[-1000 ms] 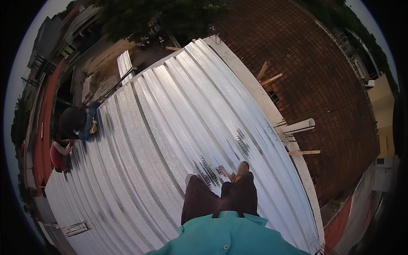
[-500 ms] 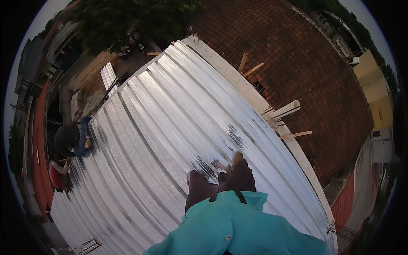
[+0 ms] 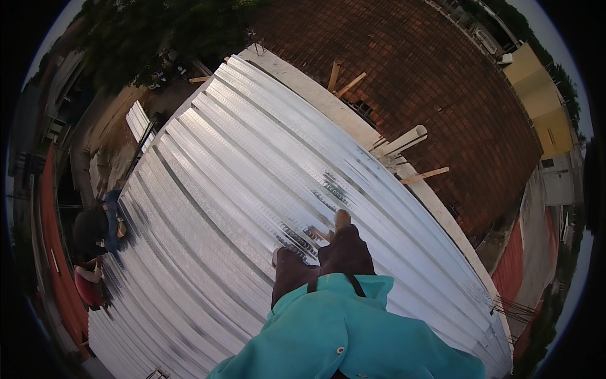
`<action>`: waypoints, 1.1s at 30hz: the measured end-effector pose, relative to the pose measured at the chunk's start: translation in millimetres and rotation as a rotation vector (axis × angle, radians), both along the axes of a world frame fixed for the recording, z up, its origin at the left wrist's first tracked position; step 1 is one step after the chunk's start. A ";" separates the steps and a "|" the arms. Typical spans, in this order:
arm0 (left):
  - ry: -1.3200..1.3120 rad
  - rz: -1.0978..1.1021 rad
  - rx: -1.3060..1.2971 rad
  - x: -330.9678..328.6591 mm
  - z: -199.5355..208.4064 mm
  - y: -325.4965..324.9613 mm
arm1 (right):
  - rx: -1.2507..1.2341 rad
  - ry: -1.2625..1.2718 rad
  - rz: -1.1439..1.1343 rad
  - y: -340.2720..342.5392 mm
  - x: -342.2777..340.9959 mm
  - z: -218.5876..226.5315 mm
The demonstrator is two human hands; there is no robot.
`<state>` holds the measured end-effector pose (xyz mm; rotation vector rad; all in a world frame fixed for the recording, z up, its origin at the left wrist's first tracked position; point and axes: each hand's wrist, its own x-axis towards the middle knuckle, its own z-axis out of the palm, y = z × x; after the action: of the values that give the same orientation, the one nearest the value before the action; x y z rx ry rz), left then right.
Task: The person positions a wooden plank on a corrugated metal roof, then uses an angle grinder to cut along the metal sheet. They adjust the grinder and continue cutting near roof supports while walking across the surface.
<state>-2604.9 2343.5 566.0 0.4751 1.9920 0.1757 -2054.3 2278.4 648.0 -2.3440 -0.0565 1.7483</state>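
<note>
Neither my left hand nor my right hand shows; the sleeves of my teal shirt (image 3: 315, 325) run out of the picture at the lower edge. Below me lies a broad surface of silvery ribbed metal roofing sheets (image 3: 233, 196). I stand on it in dark trousers (image 3: 346, 252), one foot (image 3: 341, 219) a little ahead of the other. Darker, shiny smudges mark the ribs near my feet. What my hands hold or touch is hidden.
At the left edge of the sheets a person in dark clothes (image 3: 91, 228) bends low, beside another person in red (image 3: 88, 285). A concrete ledge (image 3: 353, 129) borders the right side, with a white pipe (image 3: 404, 140), wooden pieces (image 3: 426, 175) and a brown tiled roof (image 3: 429, 82) beyond.
My view has turned slightly, so the pipe and tiled roof sit further left and higher, and the two people lower. My feet look to be in the same place on the sheets.
</note>
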 end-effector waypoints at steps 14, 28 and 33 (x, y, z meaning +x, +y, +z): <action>0.213 -1.001 -0.297 -159.5 -22.7 86.4 | 0.176 0.013 -0.576 -21.2 38.1 46.1; -0.119 -0.940 0.639 229.9 24.1 510.1 | 0.236 0.285 -0.700 130.3 134.3 18.5; -0.408 -1.194 0.502 395.4 33.2 469.0 | 0.289 0.200 -0.682 154.5 152.5 -20.2</action>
<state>-2209.6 2812.5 599.3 1.6979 0.9974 0.0037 -1901.8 2433.0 627.8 -1.6902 0.4378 1.4844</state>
